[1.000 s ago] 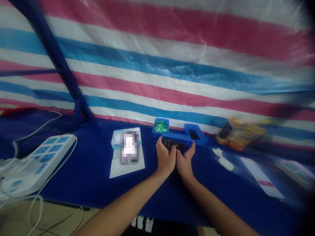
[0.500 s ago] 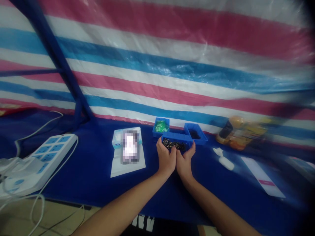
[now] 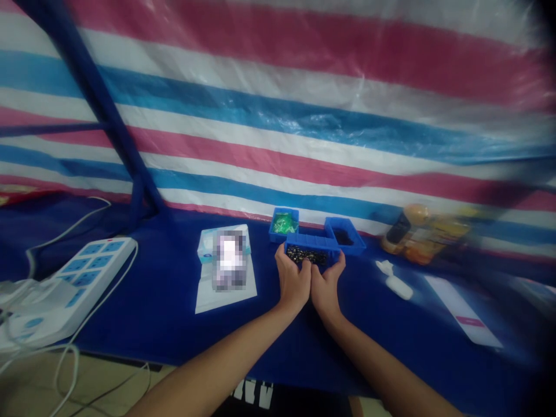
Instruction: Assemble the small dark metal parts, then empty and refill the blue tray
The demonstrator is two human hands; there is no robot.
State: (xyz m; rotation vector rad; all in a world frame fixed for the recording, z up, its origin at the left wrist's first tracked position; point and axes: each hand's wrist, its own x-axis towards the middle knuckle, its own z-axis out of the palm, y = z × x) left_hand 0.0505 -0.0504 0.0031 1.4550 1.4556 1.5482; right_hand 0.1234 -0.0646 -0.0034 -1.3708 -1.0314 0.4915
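Note:
Between my two hands is a blue plastic bin (image 3: 313, 240), filled with small dark, shiny parts (image 3: 306, 255) too small to name. My left hand (image 3: 293, 279) grips its left side, and my right hand (image 3: 326, 285) grips its right side. Both thumbs meet at the near edge; the other fingers are partly hidden. Behind it on the left stands a blue bin (image 3: 278, 237) with green packets (image 3: 285, 223). Behind it on the right, another blue bin (image 3: 354, 246) contains dark pieces (image 3: 343, 236).
A tissue box (image 3: 208, 246) and a white sheet (image 3: 208, 298) lie left of my hands, under a pixelated patch. Farther left is a white power strip (image 3: 104, 266) with cables. At right are orange bottles (image 3: 421, 237), a white case (image 3: 398, 287) and a white phone-like slab (image 3: 463, 313).

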